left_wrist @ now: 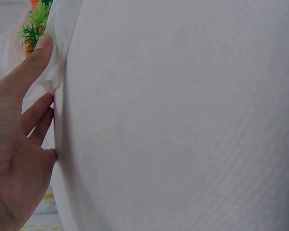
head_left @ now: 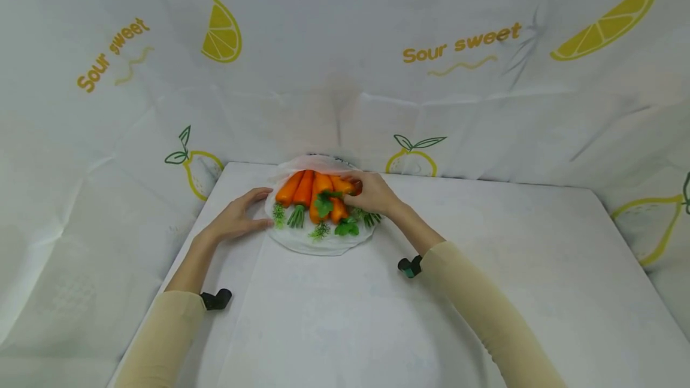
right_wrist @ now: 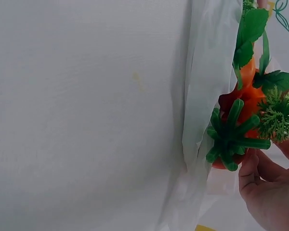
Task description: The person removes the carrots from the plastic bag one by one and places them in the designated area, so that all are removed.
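Note:
A heap of orange toy carrots [head_left: 305, 189] with green tops lies on a crumpled white plastic bag [head_left: 302, 244]. My right hand [head_left: 372, 193] curls its thumb and fingers round a carrot at the heap's right side. In the right wrist view, that hand [right_wrist: 272, 187] is beside a carrot with stubby green stems [right_wrist: 231, 137] and feathery leaves [right_wrist: 279, 115]. My left hand [head_left: 237, 217] rests at the bag's left edge, fingers loosely spread. The left wrist view shows its thumb [left_wrist: 41, 48] against the bag [left_wrist: 65, 29], near a green sprig [left_wrist: 37, 21].
The bag lies toward the back of a white table [head_left: 323, 316]. Behind stands a white cloth [head_left: 323, 64] printed with lemons and lettering. Small black wrist cameras [head_left: 217, 299] sit on both forearms.

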Available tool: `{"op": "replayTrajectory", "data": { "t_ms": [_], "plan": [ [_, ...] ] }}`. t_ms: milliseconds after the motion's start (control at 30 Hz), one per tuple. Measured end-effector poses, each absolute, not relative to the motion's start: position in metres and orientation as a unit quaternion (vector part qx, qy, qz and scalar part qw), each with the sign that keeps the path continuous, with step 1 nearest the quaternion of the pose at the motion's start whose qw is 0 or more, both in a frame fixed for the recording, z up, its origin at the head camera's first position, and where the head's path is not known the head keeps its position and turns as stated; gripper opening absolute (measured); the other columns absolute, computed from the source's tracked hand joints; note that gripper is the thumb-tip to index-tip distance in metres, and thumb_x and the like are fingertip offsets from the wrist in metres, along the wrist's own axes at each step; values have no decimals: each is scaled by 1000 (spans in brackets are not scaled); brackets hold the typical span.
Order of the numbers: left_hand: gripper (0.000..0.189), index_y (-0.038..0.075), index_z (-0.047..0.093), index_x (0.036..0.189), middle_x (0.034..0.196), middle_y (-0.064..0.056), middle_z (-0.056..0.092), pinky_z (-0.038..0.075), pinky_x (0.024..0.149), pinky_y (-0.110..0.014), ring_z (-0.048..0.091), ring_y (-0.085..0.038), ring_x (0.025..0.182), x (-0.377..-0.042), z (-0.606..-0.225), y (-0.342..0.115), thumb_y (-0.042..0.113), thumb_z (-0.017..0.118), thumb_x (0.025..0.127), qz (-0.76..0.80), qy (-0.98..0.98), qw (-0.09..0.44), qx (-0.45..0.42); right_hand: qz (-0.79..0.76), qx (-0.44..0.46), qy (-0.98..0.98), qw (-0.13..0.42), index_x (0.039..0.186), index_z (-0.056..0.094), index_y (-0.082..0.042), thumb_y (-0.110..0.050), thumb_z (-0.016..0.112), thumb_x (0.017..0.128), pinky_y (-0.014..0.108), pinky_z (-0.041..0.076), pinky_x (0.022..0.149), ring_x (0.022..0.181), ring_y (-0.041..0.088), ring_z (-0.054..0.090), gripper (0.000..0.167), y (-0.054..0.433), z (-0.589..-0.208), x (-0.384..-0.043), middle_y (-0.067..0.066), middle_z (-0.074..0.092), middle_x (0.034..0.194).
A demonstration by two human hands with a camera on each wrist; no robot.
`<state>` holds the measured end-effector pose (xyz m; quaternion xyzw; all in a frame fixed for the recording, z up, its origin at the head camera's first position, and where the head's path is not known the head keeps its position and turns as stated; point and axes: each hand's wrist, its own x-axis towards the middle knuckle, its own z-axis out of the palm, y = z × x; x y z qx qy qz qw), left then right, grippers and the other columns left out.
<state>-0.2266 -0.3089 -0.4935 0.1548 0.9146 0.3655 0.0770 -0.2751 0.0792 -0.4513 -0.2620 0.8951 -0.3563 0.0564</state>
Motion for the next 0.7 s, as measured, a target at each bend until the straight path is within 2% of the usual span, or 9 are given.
{"op": "replayTrajectory", "data": {
  "t_ms": [133,367,533,633,700],
  "plan": [
    [84,15,46,163,166,-21,52,26,134,-68,38,-44,162,-226,-492,-308,32,88,92,361,916,79,155,-376,-242,893,47,142,70,-6,-18,73,94,44,63,93,109,34,70,49,82,-451,-275,21,75,134],
    [84,13,46,163,165,-20,53,26,134,-68,39,-44,161,-226,-491,-307,30,88,92,357,918,78,154,-408,-241,880,32,136,73,-5,-16,74,94,42,65,88,101,34,75,43,88,-453,-275,22,77,130],
    [83,13,46,162,164,-20,54,26,134,-67,39,-43,161,-227,-492,-308,30,88,92,357,918,76,157,-426,-239,872,31,137,72,-5,-16,74,95,30,59,75,90,31,73,44,94,-454,-275,24,77,130],
    [83,13,47,162,165,-19,54,26,134,-67,39,-43,161,-227,-493,-308,31,88,92,356,918,77,156,-445,-230,865,37,139,71,-4,-15,74,96,23,56,73,91,31,74,44,100,-455,-275,24,77,131],
    [83,14,47,162,165,-18,53,26,134,-67,39,-42,161,-227,-494,-309,32,88,93,355,918,78,155,-458,-223,860,44,139,70,-3,-15,74,97,21,54,72,96,33,76,44,104,-455,-275,24,76,133]
  ]
}}
